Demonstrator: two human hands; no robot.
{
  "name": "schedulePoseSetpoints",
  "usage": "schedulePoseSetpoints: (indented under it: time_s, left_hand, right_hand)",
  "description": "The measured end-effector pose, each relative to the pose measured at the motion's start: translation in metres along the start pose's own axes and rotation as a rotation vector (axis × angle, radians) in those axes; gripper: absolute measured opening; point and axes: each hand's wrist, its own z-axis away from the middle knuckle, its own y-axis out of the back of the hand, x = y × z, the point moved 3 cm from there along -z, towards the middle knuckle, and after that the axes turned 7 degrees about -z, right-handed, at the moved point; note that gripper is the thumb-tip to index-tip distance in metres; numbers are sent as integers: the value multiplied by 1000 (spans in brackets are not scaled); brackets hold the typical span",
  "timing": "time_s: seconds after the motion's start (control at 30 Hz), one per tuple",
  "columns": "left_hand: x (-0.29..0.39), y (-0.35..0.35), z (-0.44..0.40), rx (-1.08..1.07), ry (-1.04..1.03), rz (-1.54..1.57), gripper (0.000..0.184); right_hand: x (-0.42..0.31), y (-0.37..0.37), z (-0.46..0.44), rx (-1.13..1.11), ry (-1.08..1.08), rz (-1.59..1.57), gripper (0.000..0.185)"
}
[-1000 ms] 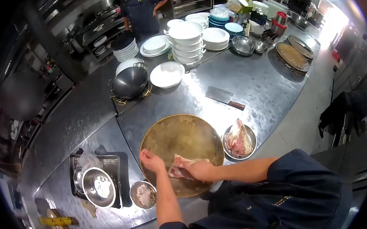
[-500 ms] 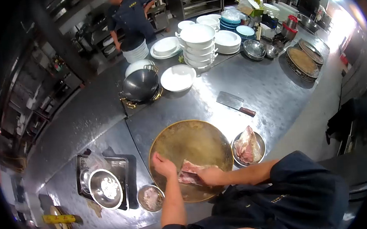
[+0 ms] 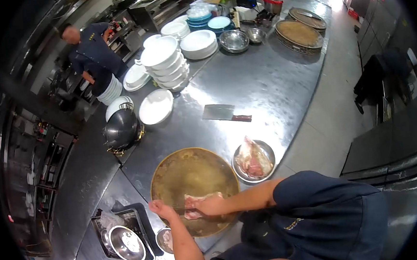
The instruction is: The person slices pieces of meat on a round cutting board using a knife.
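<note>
The left hand [image 3: 162, 209] is closed like a fist, and it seems to hold a thin dark strip [image 3: 181, 210], which reaches to a piece of meat [image 3: 190, 202]. The right hand [image 3: 211, 206] lies over this meat; whether its fingers grip or only press, I cannot tell. The meat is under the right hand and on the round board [image 3: 192, 172]. Compared with half a second ago, the two hands keep nearly the same places to each other.

Beside the left forearm is a small bowl [image 3: 159, 240] with pale scraps; this forearm now covers a part of it, while before it was fully seen. Ahead of the right hand, just beside the board, a larger meat piece [image 3: 254, 161] sits in a bowl, as before. Farther ahead, the cleaver [image 3: 221, 112] lies flatter across the view, because the view has turned.
</note>
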Motion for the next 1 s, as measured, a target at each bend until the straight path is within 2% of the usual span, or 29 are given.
schedulePoseSetpoints:
  time_s: [0.03,0.07,0.13,0.17,0.23,0.27,0.3,0.37,0.43,0.47,0.53,0.57,0.6,0.67,0.73,0.77,0.8,0.87,0.93,1.0]
  left_hand:
    - [1,3,22,204,-209,-86,41]
    - [10,-4,61,207,-198,-95,41]
    - [47,-19,150,183,-351,-63,35]
    - [35,-30,169,-34,-170,111,33]
    - [-16,-32,200,-157,69,280,33]
    - [-35,-29,206,-8,-289,-379,42]
    - [-7,-29,215,-66,-393,-610,49]
    - [57,-31,237,-118,-659,-1050,67]
    - [26,-41,230,-57,-432,-1086,74]
    - [2,-38,232,63,-360,-989,74]
    - [11,-37,233,75,-297,-819,74]
    - [24,-32,236,16,-256,-777,73]
    - [0,-33,223,75,-302,-803,69]
    - [32,-25,207,199,-413,-512,62]
    - [54,-29,165,363,-514,-373,53]
    - [73,-32,150,353,-510,-376,53]
    - [83,-38,131,91,-113,-84,44]
    - [60,-55,109,-159,288,199,36]
    - [30,-51,91,144,30,-88,28]
    - [28,-46,94,171,-13,-164,29]
  right_hand:
    - [8,-5,-1,26,8,-104,53]
    - [9,-8,7,13,2,-108,53]
    - [3,-9,25,226,83,182,50]
    - [25,-21,15,218,115,214,46]
    - [41,-33,5,129,143,196,38]
    - [43,-38,-1,131,142,242,37]
    - [44,-40,-4,148,190,403,35]
    - [28,-34,7,139,248,453,34]
    - [12,-16,9,77,227,416,26]
    - [11,-15,16,39,185,375,25]
    - [14,8,42,58,164,459,27]
    - [10,19,59,42,154,457,27]
    - [8,31,75,-22,87,444,28]
    - [5,31,84,-77,5,430,29]
    - [6,26,83,-88,-11,414,30]
    - [8,24,82,-90,-20,408,30]
    - [10,22,81,-85,8,415,33]
    - [18,18,77,-88,43,417,35]
    - [29,15,73,-62,53,399,32]
    - [40,10,71,-74,29,374,31]
